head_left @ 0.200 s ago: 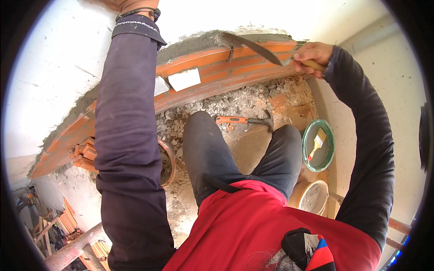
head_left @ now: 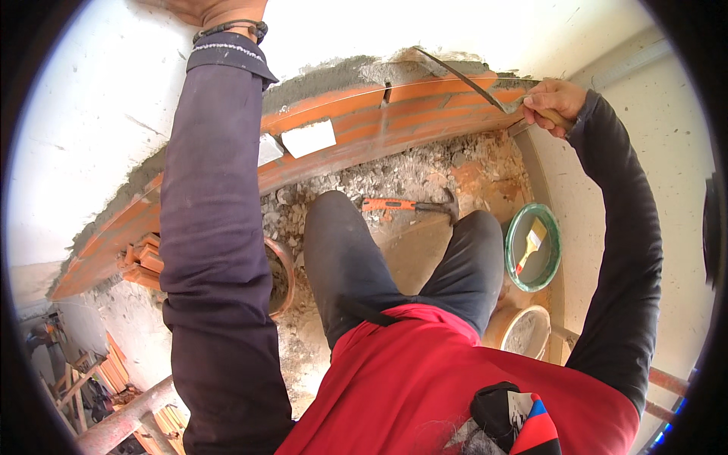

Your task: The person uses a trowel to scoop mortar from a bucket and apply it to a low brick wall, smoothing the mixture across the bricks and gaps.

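My right hand (head_left: 553, 106) grips the wooden handle of a metal trowel (head_left: 462, 80), whose long blade angles up-left over grey mortar (head_left: 318, 80) atop an orange brick course (head_left: 402, 102), near a taut string. My left hand (head_left: 212, 11) is at the white wall (head_left: 341, 23), its fingers cut off by the top edge. Two white pieces (head_left: 307, 136) sit on the brickwork. Below, an orange-handled claw hammer (head_left: 394, 204) lies in rubble beyond my knees.
A green-rimmed bucket (head_left: 533, 273) with a paintbrush and a second bucket (head_left: 523, 334) stand at my right, another container (head_left: 280, 296) at my left. Loose bricks (head_left: 136, 269) are stacked at left; metal tubing (head_left: 114, 417) runs at lower left; a wall (head_left: 682, 152) bounds the right.
My right hand and the trowel have moved right and slightly down; the blade has tilted, showing more of its edge. My left hand is nearly where it was.
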### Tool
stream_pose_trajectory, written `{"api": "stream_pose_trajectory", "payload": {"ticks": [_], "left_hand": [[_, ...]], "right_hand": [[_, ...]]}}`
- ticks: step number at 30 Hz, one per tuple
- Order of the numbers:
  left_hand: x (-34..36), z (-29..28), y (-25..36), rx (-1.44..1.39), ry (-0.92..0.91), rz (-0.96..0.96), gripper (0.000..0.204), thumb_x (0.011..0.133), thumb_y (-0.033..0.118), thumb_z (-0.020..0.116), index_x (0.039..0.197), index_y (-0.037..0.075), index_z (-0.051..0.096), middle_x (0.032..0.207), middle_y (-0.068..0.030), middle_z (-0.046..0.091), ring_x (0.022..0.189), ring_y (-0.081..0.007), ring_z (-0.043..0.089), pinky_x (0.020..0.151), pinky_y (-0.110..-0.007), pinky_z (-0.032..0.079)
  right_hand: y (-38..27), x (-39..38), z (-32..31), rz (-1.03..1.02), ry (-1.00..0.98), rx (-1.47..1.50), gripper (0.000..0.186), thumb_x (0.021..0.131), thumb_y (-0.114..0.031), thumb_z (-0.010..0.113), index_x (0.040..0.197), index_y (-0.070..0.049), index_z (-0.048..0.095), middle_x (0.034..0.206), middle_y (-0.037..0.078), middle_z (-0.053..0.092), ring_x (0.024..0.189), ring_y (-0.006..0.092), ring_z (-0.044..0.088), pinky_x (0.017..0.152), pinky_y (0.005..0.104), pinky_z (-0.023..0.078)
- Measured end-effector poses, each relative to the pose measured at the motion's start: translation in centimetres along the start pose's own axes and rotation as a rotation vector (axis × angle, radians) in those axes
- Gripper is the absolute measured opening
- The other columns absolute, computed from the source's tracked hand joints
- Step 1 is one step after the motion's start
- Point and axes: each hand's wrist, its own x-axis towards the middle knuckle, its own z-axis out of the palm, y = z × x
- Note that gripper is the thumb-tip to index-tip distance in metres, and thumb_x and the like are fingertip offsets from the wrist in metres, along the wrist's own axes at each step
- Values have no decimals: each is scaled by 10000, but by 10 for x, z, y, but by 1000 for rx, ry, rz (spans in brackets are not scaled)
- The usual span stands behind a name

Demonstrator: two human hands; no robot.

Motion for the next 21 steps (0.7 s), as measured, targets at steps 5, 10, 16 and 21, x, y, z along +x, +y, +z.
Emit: {"api": "stream_pose_trajectory", "payload": {"ticks": [5,10,16,21], "left_hand": [[-2,0,-6,31,-13,3,529,956,371,457,1416,112,432,1518,-114,379,1417,-360,274,1147,-520,160],[0,3,-7,47,-23,8,527,968,373,447,1425,113,422,1524,-106,371,1425,-349,265,1158,-517,144],[0,11,-13,75,15,62,526,977,382,436,1434,123,410,1530,-98,367,1429,-337,262,1170,-506,132],[-3,23,-23,151,55,108,513,985,375,424,1438,133,403,1536,-91,359,1429,-321,271,1180,-501,122]], "right_hand": [[-16,-13,51,-375,329,-726,307,890,-278,596,854,24,640,661,155,616,598,298,621,587,375,520],[-6,5,98,-470,559,-897,265,866,-198,620,984,39,625,747,221,629,723,408,619,677,467,493],[-1,7,69,-287,599,-1086,299,885,-230,592,1031,26,646,868,246,665,850,412,640,768,462,512],[14,-21,26,-109,650,-1202,336,896,-235,587,1138,-12,650,937,214,687,887,401,647,817,445,512]]}}
